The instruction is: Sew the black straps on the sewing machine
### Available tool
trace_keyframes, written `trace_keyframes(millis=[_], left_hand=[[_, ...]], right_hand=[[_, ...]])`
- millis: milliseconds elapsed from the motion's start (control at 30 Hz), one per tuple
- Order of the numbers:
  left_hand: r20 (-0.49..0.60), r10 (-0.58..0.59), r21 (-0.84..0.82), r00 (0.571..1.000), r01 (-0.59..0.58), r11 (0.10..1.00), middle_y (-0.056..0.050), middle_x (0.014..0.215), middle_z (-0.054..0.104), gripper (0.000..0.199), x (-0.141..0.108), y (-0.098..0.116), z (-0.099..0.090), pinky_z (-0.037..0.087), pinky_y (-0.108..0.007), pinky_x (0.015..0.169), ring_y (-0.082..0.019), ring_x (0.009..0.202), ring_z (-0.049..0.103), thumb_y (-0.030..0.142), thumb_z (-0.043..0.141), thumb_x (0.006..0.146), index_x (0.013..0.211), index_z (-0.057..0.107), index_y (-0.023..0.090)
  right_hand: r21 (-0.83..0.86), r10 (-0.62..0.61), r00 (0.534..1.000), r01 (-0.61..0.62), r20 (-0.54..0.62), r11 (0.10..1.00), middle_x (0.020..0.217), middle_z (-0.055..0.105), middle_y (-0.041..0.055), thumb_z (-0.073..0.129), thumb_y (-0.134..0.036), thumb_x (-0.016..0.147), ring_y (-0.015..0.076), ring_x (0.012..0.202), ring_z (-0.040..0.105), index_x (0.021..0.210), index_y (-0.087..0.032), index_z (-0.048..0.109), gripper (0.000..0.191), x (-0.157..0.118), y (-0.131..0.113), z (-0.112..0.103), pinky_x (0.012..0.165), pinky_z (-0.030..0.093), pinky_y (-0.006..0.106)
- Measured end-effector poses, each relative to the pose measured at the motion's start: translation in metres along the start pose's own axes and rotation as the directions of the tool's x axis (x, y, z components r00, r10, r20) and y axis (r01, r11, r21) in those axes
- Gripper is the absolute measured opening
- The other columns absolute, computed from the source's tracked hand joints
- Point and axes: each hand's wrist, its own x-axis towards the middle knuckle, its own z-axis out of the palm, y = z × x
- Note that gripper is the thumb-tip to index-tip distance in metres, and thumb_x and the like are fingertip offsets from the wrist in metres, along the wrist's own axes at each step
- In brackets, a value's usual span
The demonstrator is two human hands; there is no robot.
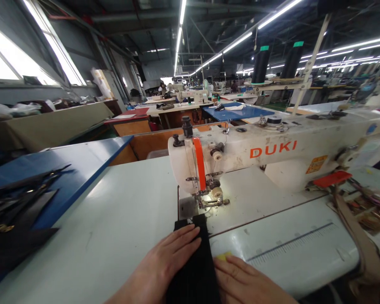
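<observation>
Nearest me, both of the person's hands at the near edge of the pale tabletop (pixel 139 211). Left hand (pixel 177 251) laid flat, fingers straight and together, pressing on top of the black cloth (pixel 199 270), not gripping by the look of it. Right hand (pixel 240 276) alongside the cloth's right edge, fingers stretched out; thumb hidden, so can't tell if it pinches anything. Small yellow bit (pixel 223 256) at its fingertips. Cloth runs from the near edge inward, far end just short of the presser foot (pixel 207 203), two uneven ends showing. Handling, my guess: light, soft but fairly firm, not fragile, layers could slide; best held flat-palmed on top, with fingers along the long right edge. Printed ruler (pixel 294 242) by the near edge, right of the hands; tan strap (pixel 356 232) hanging past the right corner. Beyond: white sewing machine (pixel 272 147), orange lettering. Left, blue tabletop (pixel 95 156) with black pieces (pixel 22 198) heaped towards its near end. Farther back, two black thread cones (pixel 261 65) on a stand, then more machines and tabletops under strip lights (pixel 179 38).
</observation>
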Motion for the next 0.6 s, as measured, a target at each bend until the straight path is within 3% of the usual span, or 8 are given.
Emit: trace_keyframes(millis=[133,200,267,400,600], left_hand=[[0.041,0.003,-0.063,0.999,0.0,0.998,-0.002,0.144,0.049,0.04,-0.002,-0.003,0.0,0.039,-0.033,0.109,-0.016,0.134,0.042,0.021,0.033,0.102,0.14,0.045,0.025],[0.046,-0.011,-0.104,0.999,0.015,0.994,-0.002,0.145,0.048,0.044,-0.002,-0.003,-0.002,0.039,-0.036,0.109,-0.018,0.134,0.042,0.016,0.039,0.098,0.141,0.043,0.027],[0.054,-0.022,-0.138,0.998,0.029,0.99,-0.003,0.144,0.048,0.049,-0.001,0.0,-0.006,0.038,-0.037,0.11,-0.018,0.134,0.042,0.013,0.044,0.093,0.14,0.044,0.027],[0.112,-0.018,-0.195,0.994,0.04,0.98,-0.006,0.147,0.045,0.066,0.002,0.008,-0.021,0.035,-0.04,0.112,-0.023,0.135,0.041,0.014,0.057,0.077,0.141,0.041,0.023],[0.123,0.013,-0.162,0.992,0.007,0.987,-0.007,0.149,0.041,0.077,0.001,0.009,-0.021,0.034,-0.039,0.112,-0.025,0.136,0.039,0.015,0.06,0.07,0.143,0.038,0.02]], right_hand=[[0.03,0.177,0.977,-0.175,-0.122,0.984,0.111,0.069,0.0092,0.047,-0.019,0.095,0.0192,0.108,0.059,0.112,-0.011,0.059,0.023,0.007,-0.002,-0.012,0.098,0.046,0.029],[0.086,0.292,0.955,-0.287,-0.047,0.954,0.115,0.065,0.015,0.054,-0.026,0.089,0.0246,0.11,0.058,0.113,-0.007,0.058,0.031,0.016,0.001,-0.017,0.099,0.046,0.036],[0.102,0.327,0.945,-0.328,0.035,0.939,0.12,0.062,0.0163,0.059,-0.026,0.086,0.0265,0.112,0.057,0.113,-0.007,0.059,0.033,0.029,0.006,-0.019,0.101,0.045,0.039],[0.071,0.192,0.978,-0.198,0.08,0.978,0.107,0.068,0.0077,0.06,-0.01,0.087,0.0192,0.096,0.063,0.097,-0.014,0.063,0.011,0.05,0.021,-0.01,0.101,0.044,0.036],[-0.032,0.069,0.998,-0.068,0.004,0.997,0.094,0.071,0.0069,0.059,-0.007,0.088,0.0183,0.082,0.064,0.087,-0.013,0.065,0.008,0.055,0.028,-0.002,0.088,0.05,0.031]])
